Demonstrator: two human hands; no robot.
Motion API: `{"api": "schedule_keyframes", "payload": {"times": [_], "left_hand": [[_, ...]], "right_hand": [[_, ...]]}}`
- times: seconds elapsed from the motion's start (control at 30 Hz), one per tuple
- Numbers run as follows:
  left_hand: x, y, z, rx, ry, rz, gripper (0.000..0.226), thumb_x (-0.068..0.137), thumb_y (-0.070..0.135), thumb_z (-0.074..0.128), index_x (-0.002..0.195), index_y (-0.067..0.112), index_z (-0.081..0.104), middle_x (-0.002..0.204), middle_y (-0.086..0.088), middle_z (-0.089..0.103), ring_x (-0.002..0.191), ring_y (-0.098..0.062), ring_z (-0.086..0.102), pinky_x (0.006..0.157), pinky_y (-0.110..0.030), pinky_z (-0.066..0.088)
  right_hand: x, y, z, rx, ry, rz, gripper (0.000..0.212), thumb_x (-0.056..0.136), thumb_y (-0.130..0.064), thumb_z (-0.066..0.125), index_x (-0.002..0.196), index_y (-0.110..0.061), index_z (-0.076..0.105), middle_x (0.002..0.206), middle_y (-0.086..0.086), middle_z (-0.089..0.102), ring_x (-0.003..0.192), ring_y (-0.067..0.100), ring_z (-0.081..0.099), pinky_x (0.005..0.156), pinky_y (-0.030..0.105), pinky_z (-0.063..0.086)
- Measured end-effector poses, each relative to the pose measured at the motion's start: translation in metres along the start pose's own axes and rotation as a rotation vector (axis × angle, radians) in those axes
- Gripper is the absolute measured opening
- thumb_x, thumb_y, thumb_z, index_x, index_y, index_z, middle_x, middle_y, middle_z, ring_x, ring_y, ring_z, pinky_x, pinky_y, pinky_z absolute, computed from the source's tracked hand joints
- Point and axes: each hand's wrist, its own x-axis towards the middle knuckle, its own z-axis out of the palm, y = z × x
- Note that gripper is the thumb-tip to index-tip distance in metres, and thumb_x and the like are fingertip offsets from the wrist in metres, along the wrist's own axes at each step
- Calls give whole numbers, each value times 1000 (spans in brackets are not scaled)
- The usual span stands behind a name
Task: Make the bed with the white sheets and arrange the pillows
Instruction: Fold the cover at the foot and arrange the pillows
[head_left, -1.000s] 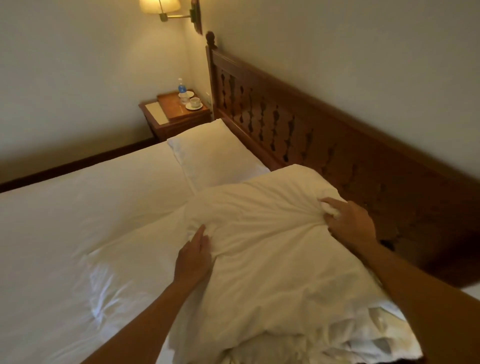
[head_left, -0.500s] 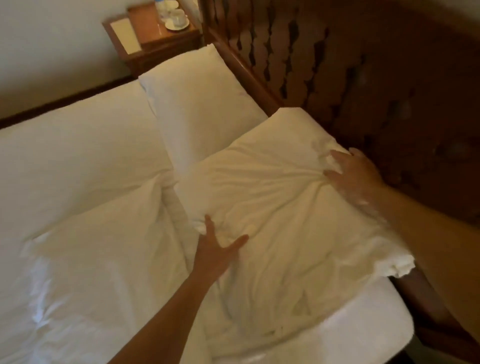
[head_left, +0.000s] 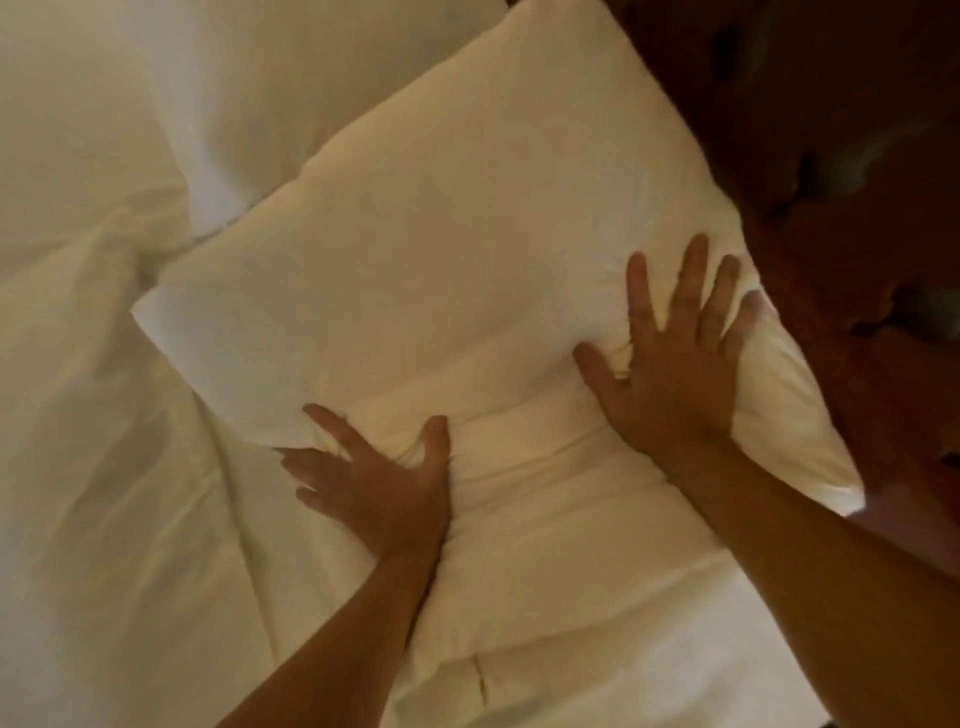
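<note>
The pillow (head_left: 441, 234) lies flat on the white sheet (head_left: 104, 467) at the head of the bed, with one long side close along the dark headboard (head_left: 831, 130) and its far end touching a second pillow (head_left: 291, 93). Both hands rest palm-down on it. The right hand (head_left: 670, 374) presses the side nearest the headboard, fingers (head_left: 639, 296) straight and spread apart. The left hand (head_left: 379, 483) presses the near edge, fingers likewise apart and thumb sunk into a fold; neither hand grips the fabric. Judged from the dents under both palms, the filling is soft, light and easily compressed, and the loose cover creases and slides over it. Flat-palm pressure therefore suits smoothing and squaring. To shift the pillow, take hold at two opposite corners or along the short ends, where the seam gives a firm purchase; pinching the middle of the cover would only gather cloth. The sheet beside the left hand shows wrinkles that probably need smoothing afterwards
</note>
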Motion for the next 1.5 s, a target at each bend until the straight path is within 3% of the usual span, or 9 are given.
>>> {"api": "schedule_keyframes", "payload": {"times": [0.2,0.43,0.53,0.6,0.67,0.77,0.97,1.33,1.5], "left_hand": [[12,-10,38,92,65,-10,121,72,84,38,161,11,1,157,-43,11,151,-51,9,120,-67,11],[3,-3,14,-40,13,4,120,69,90,42,160,33,-10,163,-34,0,154,-44,-1,121,-65,4],[-4,-10,-33,-186,76,176,123,68,83,55,157,38,-18,167,-23,-9,155,-40,-9,121,-66,2],[10,2,-61,-122,189,501,115,78,74,59,162,27,-4,167,-21,-6,154,-45,-6,122,-64,0],[46,33,-73,38,211,763,99,86,76,51,162,25,14,168,-17,1,153,-48,-2,121,-65,-4],[111,64,-72,280,161,783,90,88,84,26,162,34,14,170,-9,1,155,-41,-6,118,-70,-2],[158,59,-32,320,108,774,93,88,84,20,162,30,14,171,-9,3,155,-43,-4,117,-71,1],[195,43,22,257,214,781,86,91,78,30,160,27,27,168,-11,19,153,-46,8,118,-70,6],[197,41,27,284,205,767,85,92,78,29,161,28,26,169,-9,17,154,-45,8,119,-69,4]], "right_hand": [[11,-1,45,-14,72,-35,88,95,-75,23,163,-24,4,166,28,1,151,54,1,119,69,2],[6,-3,26,-4,-52,-29,89,92,-80,18,163,-29,3,168,22,-4,153,49,-3,119,69,2],[6,-10,-13,223,18,39,81,89,-73,36,157,-30,29,169,17,4,153,45,4,118,70,6],[17,-36,-46,303,198,-94,76,91,-66,44,156,-28,35,168,17,9,154,44,5,119,70,4],[41,-76,-67,195,233,-434,76,95,-67,41,160,-30,28,169,16,7,155,44,3,118,70,2],[98,-108,-69,-77,181,-727,73,97,-73,27,161,-39,18,171,8,5,156,36,1,112,78,-1],[175,-60,-42,-202,105,-513,79,90,-86,15,159,-49,0,171,6,-3,154,43,-4,114,77,1],[201,-89,32,-118,134,-486,79,92,-84,17,160,-44,8,170,10,8,154,45,0,114,76,3],[196,-94,25,-170,4,-438,80,89,-87,12,159,-49,7,171,7,4,155,43,-3,115,76,1]]}}
